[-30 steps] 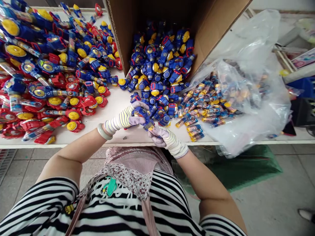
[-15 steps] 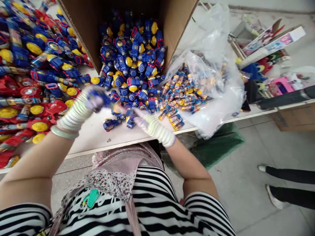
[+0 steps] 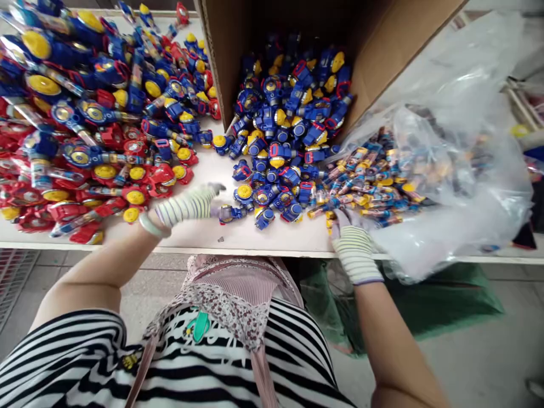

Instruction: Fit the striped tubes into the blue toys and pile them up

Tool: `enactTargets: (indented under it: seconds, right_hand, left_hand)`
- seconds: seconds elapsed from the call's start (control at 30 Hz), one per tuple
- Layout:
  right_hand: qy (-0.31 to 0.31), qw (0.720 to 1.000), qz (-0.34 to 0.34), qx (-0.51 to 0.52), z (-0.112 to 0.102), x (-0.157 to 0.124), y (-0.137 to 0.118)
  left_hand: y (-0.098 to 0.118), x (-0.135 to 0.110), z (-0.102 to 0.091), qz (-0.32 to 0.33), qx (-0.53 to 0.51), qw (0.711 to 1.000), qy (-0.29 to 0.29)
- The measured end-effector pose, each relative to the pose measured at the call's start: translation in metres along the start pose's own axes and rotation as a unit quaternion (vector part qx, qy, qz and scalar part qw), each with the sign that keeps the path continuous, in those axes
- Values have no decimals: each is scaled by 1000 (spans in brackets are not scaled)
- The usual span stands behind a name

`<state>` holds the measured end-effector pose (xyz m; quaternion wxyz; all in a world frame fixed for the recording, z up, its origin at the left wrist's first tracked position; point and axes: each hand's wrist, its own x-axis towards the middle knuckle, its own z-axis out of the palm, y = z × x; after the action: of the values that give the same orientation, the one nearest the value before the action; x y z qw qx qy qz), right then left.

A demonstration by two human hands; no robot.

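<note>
My left hand (image 3: 187, 205), in a striped knit glove with purple-coated fingers, rests its fingertips on a small blue toy part (image 3: 229, 214) on the white table (image 3: 272, 241). Its thumb is lifted clear. My right hand (image 3: 352, 246), gloved the same way, reaches into the edge of a heap of small printed tubes (image 3: 374, 181). Whether its fingers pinch a tube is hidden. Blue toy parts with yellow dials (image 3: 280, 141) fill a cardboard box (image 3: 385, 68) and spill out in front of it. Red-and-blue toys with yellow discs (image 3: 102, 153) lie heaped at the left.
A clear plastic bag (image 3: 471, 192) lies at the right, holding more tubes and hanging over the table's front edge (image 3: 272, 252). A green sack (image 3: 450, 300) lies on the floor below. My striped shirt and patterned apron (image 3: 238, 306) show below the table.
My right hand has moved right from the blue toys to the tube heap. My left hand has come down, and the blue toy it held now lies on the table at its fingertips.
</note>
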<state>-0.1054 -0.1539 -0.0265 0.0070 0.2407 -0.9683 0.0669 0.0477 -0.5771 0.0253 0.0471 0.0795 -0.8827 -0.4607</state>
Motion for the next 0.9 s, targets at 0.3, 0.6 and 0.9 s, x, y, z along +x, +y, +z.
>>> enactTargets:
  seconds: [0.3, 0.6, 0.9]
  right_hand:
    - [-91, 996, -20, 5, -9, 9, -27]
    - [-4, 961, -177, 211, -63, 1, -84]
    - [13, 957, -257, 136, -76, 2, -120]
  left_hand:
    - [-12, -24, 29, -68, -136, 988, -14]
    - [43, -2, 52, 1, -321, 946, -47]
    - [62, 2, 56, -1, -364, 929, -71]
